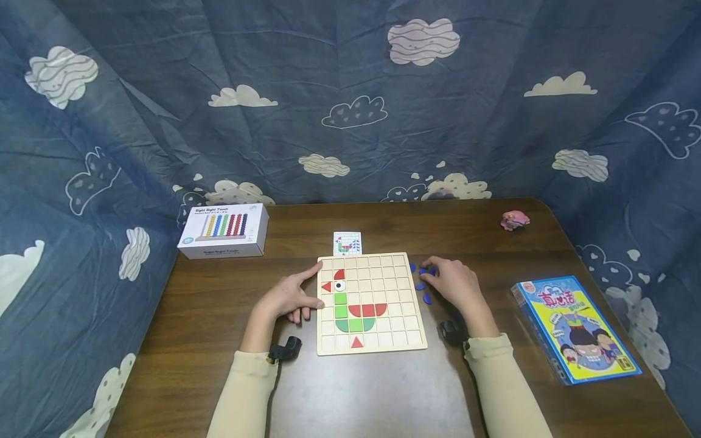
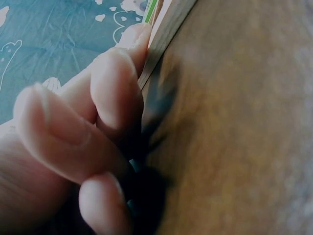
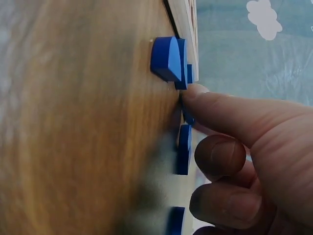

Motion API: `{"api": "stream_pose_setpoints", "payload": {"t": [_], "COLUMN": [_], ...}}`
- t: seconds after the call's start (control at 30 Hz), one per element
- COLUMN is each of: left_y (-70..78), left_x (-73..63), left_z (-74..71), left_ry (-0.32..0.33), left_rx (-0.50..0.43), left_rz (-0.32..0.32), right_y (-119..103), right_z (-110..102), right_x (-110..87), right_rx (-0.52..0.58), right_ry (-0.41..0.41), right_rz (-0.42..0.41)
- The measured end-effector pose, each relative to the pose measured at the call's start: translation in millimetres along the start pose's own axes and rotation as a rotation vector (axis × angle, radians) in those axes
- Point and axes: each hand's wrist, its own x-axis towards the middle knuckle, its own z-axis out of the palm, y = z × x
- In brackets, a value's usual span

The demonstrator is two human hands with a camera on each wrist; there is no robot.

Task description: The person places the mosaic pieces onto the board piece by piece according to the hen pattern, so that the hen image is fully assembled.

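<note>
A square wooden grid board (image 1: pixel 391 286) bears a bird-like figure of red, green and white pieces. My left hand (image 1: pixel 287 298) is at its left side, index fingertip near the far corner and thumb against the edge; the other fingers bend loosely below. In the left wrist view those bent fingers (image 2: pixel 115 90) hang beside the board's rim (image 2: pixel 168 36). To the right of the board, my right hand (image 1: pixel 454 283) reaches down among several small rounded blue pieces (image 1: pixel 427 298), pinching one between thumb and index finger. In the right wrist view that blue piece (image 3: pixel 188 115) is partly hidden by a fingertip.
A small pattern card (image 1: pixel 347 243) lies at the board's far edge. On the left stands a white box (image 1: pixel 223 231) picturing coloured beads. A yellow and blue game box (image 1: pixel 577 331) lies at the right, with a pink figurine (image 1: pixel 515 220) farther back. A cloud-patterned cloth surrounds the brown table.
</note>
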Motion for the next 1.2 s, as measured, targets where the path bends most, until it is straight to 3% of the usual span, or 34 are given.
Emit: {"api": "stream_pose_setpoints", "payload": {"t": [0.3,0.47,0.63,0.8,1.07,1.2], "left_y": [-0.3,-0.4,-0.5,-1.0,-2.3,-2.7], "left_x": [-0.3,-0.5,-0.4,-0.3,-0.1,0.1], "left_z": [0.0,0.2,0.3,0.7,0.6,0.4], "left_ry": [0.002,0.006,0.006,0.006,0.003,0.004], "left_rx": [-0.007,-0.006,-0.004,-0.003,-0.001,-0.001], "left_rz": [0.005,0.008,0.012,0.020,0.032,0.025], "right_y": [3,12,22,24,19,1], "right_z": [2,-1,-11,-13,-9,-15], "right_x": [-1.3,-1.0,-2.1,-0.9,0.1,-6.2], "right_rx": [-0.079,-0.009,0.104,0.095,0.047,0.069], "right_ry": [0.060,0.061,-0.052,-0.134,-0.074,-0.035], "right_rz": [0.028,-0.001,-0.063,-0.096,-0.105,-0.128]}}
